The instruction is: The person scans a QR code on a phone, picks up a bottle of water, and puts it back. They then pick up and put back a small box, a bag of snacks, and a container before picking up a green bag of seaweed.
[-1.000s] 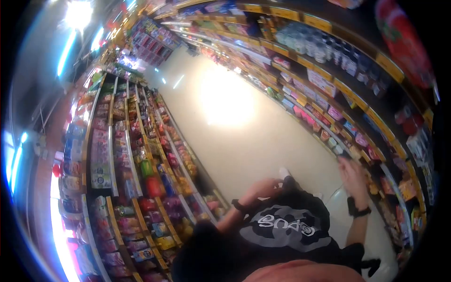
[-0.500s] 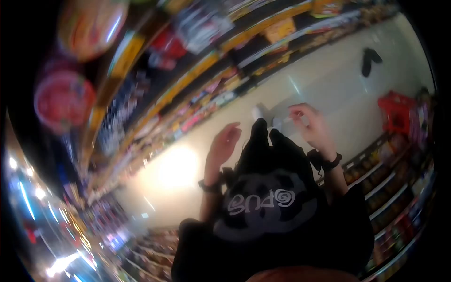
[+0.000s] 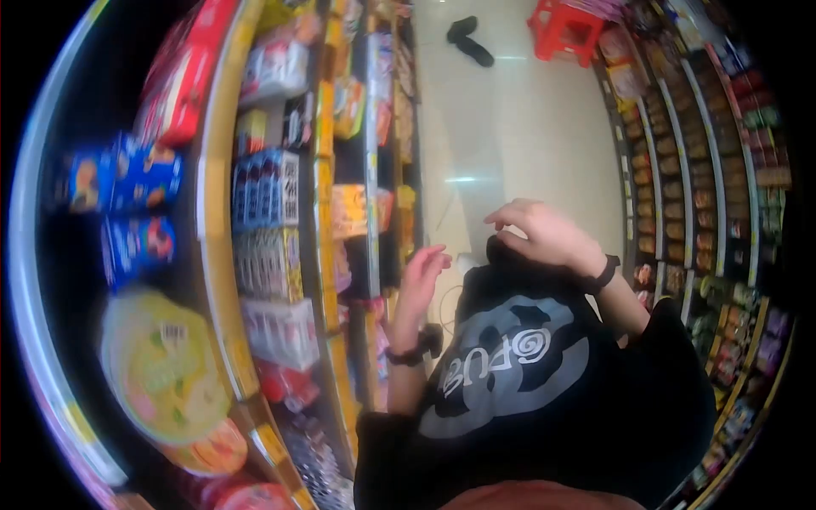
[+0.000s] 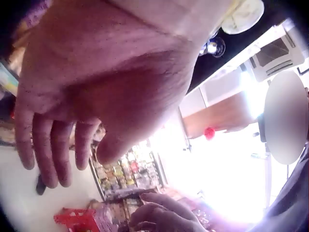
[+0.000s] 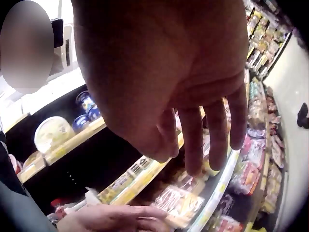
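My left hand (image 3: 422,285) hangs in the air in front of my body, beside the left-hand shelves, with its fingers loosely bent and nothing in them. Its palm and spread fingers fill much of the left wrist view. Over the dark shorts, my right hand (image 3: 544,234) is held out with relaxed fingers, also holding nothing. Nearest the left hand are shelves of boxed drinks (image 3: 268,189) and small orange packs (image 3: 348,211). Higher on that side sit a large yellow-lidded tub (image 3: 161,365) and blue packs (image 3: 140,251).
Shelves of packaged goods (image 3: 671,187) line the right side of the aisle. A red plastic stool (image 3: 565,32) stands by their far end. Black footwear (image 3: 470,42) lies on the pale tiled floor (image 3: 544,127) ahead.
My view has swung round from the long aisle to the shelves now on my left, with the stool and footwear ahead. Both hands stay empty and raised before my body.
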Available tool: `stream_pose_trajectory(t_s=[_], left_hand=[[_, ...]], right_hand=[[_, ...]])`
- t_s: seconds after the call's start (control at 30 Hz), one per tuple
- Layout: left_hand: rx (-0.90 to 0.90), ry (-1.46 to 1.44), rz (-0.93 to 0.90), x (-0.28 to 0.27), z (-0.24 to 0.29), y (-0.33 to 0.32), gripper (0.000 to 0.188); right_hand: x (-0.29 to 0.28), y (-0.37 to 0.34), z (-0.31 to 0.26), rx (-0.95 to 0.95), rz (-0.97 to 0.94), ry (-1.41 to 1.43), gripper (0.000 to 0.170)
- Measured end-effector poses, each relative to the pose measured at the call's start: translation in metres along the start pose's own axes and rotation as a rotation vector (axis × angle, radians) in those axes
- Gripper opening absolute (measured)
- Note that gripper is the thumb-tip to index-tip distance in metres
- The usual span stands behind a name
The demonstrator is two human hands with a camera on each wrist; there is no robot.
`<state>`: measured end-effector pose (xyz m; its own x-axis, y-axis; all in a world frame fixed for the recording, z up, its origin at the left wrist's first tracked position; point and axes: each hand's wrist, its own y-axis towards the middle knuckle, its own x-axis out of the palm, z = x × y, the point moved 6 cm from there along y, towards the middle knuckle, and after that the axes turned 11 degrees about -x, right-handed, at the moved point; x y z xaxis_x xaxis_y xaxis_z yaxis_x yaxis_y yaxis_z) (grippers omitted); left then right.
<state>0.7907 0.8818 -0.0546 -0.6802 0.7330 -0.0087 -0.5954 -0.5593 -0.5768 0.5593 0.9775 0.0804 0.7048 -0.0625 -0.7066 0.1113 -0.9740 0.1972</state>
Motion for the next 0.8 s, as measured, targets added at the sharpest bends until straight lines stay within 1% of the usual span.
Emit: stream_pose_trajectory(t_s=[0.1, 0.13, 0.17, 0.2, 0.23, 0.3, 0.4, 0.47, 0.57, 0.63, 0.67, 0.7, 0.8], left_hand=[[0.008, 0.045, -0.129, 0.011, 0.035, 0.019, 0.033], [-0.026, 0.119, -0.150, 0.020, 0.057, 0.018, 0.032], [-0.040, 0.137, -0.174, 0.027, 0.067, 0.020, 0.031], [-0.086, 0.147, -0.164, 0.048, 0.118, -0.008, 0.031], [-0.114, 0.160, -0.170, 0.057, 0.133, -0.007, 0.031], [-0.105, 0.175, -0.205, 0.072, 0.153, 0.001, 0.031], [-0.214, 0.247, -0.118, 0.124, 0.209, 0.010, 0.031], [-0.265, 0.281, -0.077, 0.149, 0.247, 0.029, 0.031], [-0.331, 0.241, 0.031, 0.172, 0.299, 0.060, 0.032], [-0.304, 0.196, 0.047, 0.173, 0.318, 0.084, 0.034], [-0.325, 0.134, 0.064, 0.183, 0.340, 0.100, 0.036], [-0.313, 0.114, 0.045, 0.183, 0.344, 0.113, 0.037], [-0.317, 0.223, -0.027, 0.204, 0.374, 0.150, 0.040]], right_hand=[[-0.018, -0.018, 0.010, 0.132, 0.102, 0.036, 0.027], [-0.020, -0.025, 0.017, 0.144, 0.153, 0.027, 0.027], [-0.019, -0.032, 0.022, 0.169, 0.168, 0.028, 0.027], [-0.063, -0.033, 0.008, 0.184, 0.159, 0.068, 0.027], [-0.072, -0.033, 0.014, 0.201, 0.160, 0.087, 0.026], [-0.092, -0.035, 0.027, 0.203, 0.176, 0.116, 0.026], [-0.154, -0.046, 0.071, 0.165, 0.196, 0.216, 0.026], [-0.204, -0.037, 0.103, 0.137, 0.181, 0.257, 0.024], [-0.275, -0.022, 0.139, 0.032, 0.246, 0.271, 0.026], [-0.313, -0.009, 0.159, 0.079, 0.226, 0.316, 0.026], [-0.354, 0.003, 0.179, 0.098, 0.181, 0.361, 0.025], [-0.361, -0.004, 0.188, 0.129, 0.225, 0.279, 0.025], [-0.412, -0.009, 0.240, 0.209, 0.281, 0.070, 0.025]])
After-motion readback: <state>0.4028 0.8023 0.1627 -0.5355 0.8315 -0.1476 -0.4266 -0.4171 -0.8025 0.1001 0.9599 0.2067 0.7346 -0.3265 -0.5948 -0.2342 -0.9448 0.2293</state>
